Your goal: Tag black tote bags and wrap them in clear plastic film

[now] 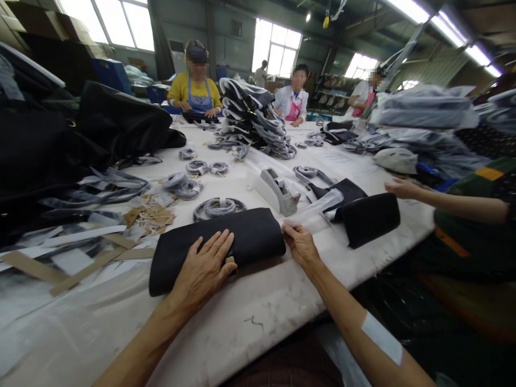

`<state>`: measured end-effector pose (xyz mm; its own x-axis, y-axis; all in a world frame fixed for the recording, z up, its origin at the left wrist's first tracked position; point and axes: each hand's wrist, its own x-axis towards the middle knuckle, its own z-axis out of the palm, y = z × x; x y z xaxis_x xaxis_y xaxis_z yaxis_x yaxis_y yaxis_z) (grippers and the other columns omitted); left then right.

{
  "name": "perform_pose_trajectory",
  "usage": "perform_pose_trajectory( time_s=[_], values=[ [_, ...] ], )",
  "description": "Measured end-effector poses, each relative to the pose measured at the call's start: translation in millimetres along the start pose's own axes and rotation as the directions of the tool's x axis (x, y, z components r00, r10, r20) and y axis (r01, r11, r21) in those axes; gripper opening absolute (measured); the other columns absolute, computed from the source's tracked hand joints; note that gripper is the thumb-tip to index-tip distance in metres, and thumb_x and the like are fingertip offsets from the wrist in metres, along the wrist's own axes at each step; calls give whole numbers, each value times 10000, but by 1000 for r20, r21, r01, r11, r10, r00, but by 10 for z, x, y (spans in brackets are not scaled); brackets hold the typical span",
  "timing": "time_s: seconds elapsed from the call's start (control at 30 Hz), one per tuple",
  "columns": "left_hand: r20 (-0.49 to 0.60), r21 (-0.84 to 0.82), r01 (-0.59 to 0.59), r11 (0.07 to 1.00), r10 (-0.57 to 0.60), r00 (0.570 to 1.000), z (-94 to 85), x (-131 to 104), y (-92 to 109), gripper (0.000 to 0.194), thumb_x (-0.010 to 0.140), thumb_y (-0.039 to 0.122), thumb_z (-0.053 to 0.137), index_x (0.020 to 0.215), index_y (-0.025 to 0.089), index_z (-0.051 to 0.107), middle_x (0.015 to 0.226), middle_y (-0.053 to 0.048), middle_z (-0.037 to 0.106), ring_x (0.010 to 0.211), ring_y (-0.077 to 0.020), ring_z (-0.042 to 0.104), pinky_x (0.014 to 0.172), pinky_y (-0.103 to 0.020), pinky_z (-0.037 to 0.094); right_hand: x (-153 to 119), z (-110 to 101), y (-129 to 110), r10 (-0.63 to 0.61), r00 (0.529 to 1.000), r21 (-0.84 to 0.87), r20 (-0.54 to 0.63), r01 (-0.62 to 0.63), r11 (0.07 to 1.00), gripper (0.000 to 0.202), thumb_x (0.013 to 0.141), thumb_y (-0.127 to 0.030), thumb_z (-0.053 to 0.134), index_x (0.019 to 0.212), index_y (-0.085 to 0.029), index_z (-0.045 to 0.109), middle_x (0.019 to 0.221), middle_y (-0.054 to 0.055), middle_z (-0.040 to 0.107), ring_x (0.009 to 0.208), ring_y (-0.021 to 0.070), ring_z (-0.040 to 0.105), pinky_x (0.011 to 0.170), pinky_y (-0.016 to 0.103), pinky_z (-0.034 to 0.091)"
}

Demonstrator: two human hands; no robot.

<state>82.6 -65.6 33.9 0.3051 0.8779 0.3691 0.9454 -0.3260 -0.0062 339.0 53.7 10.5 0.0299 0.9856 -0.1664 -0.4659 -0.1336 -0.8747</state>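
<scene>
A black handbag (253, 231), folded flat with a small gold-coloured clasp, lies on the white table (274, 322) in front of me. My left hand (205, 266) rests open on top of it, fingers stretched across the leather and thumb beside the clasp. At the bag's right end, my right hand (300, 244) is closed, thumb and fingers pinching the end of a clear plastic sleeve (322, 207). That sleeve stretches away to the right over the table. Just behind the bag stand a grey tape dispenser (278, 191) and a wrapped coiled strap (220, 207).
Paper and cardboard strips (88, 269) and tags (151, 215) lie left, below black bags (121, 118). Another black bag (373, 220) is at right, near a co-worker's hand (403, 189). A tall pile of bags (250, 113) stands mid-table; several co-workers are beyond.
</scene>
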Motion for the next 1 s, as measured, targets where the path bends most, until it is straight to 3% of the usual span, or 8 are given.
perform_pose_trajectory(
  time_s=[0.17, 0.3, 0.47, 0.67, 0.8, 0.9, 1.0],
  values=[
    [-4, -22, 16, 1000, -16, 1000, 4, -8, 19, 534, 939, 386, 431, 1437, 197, 385, 1469, -104, 423, 1325, -290, 441, 1059, -511, 354, -24, -35, -18, 29, 998, -99, 60, -23, 995, 337, 539, -265, 869, 793, -129, 695, 735, 11, 713, 643, 135, 637, 639, 262, 513],
    [-4, -23, 23, 999, -23, 1000, 0, 6, 18, 534, 938, 394, 432, 1434, 202, 389, 1462, -99, 435, 1318, -291, 449, 1050, -511, 364, -98, -63, -22, -21, 997, -116, 68, 29, 993, 306, 564, -280, 855, 779, -147, 682, 746, -4, 705, 684, 134, 634, 705, 275, 513],
    [-2, -5, 18, 1000, -18, 1000, -6, 13, 19, 524, 940, 395, 429, 1425, 200, 404, 1456, -104, 441, 1314, -287, 455, 1052, -504, 362, -156, 8, -85, -148, 989, 19, -22, 148, 989, 227, 671, -337, 781, 786, -195, 646, 800, -28, 688, 754, 127, 635, 743, 275, 518],
    [0, 1, 24, 1000, -24, 1000, -22, 17, 29, 513, 937, 390, 431, 1416, 204, 420, 1450, -101, 448, 1300, -293, 471, 1037, -511, 373, -84, 51, -282, -230, 971, 181, -60, 237, 955, 219, 639, -233, 787, 757, -210, 603, 753, -44, 666, 739, 126, 644, 743, 295, 532],
    [-15, -16, 22, 1000, -23, 1000, -30, 15, 37, 513, 941, 390, 422, 1418, 202, 417, 1441, -103, 460, 1299, -291, 473, 1044, -514, 366, -31, 28, -421, -290, 950, 103, -114, 301, 948, 240, 633, -266, 802, 810, -209, 651, 761, -40, 672, 708, 118, 634, 745, 298, 542],
    [-24, -29, 32, 999, -32, 999, -24, 13, 39, 516, 939, 390, 427, 1424, 215, 409, 1448, -99, 455, 1304, -284, 468, 1054, -503, 359, -124, 77, -466, -393, 906, 6, -156, 399, 917, 217, 682, -340, 780, 824, -199, 695, 832, -3, 713, 808, 156, 661, 831, 346, 534],
    [-21, -37, 35, 999, -36, 999, -6, 8, 38, 520, 938, 400, 434, 1425, 219, 405, 1456, -98, 447, 1305, -281, 466, 1055, -499, 358, -367, 219, -383, -497, 866, -221, -50, 476, 851, 225, 793, -367, 693, 930, -193, 737, 967, 45, 739, 960, 219, 664, 936, 410, 491]
  ],
)
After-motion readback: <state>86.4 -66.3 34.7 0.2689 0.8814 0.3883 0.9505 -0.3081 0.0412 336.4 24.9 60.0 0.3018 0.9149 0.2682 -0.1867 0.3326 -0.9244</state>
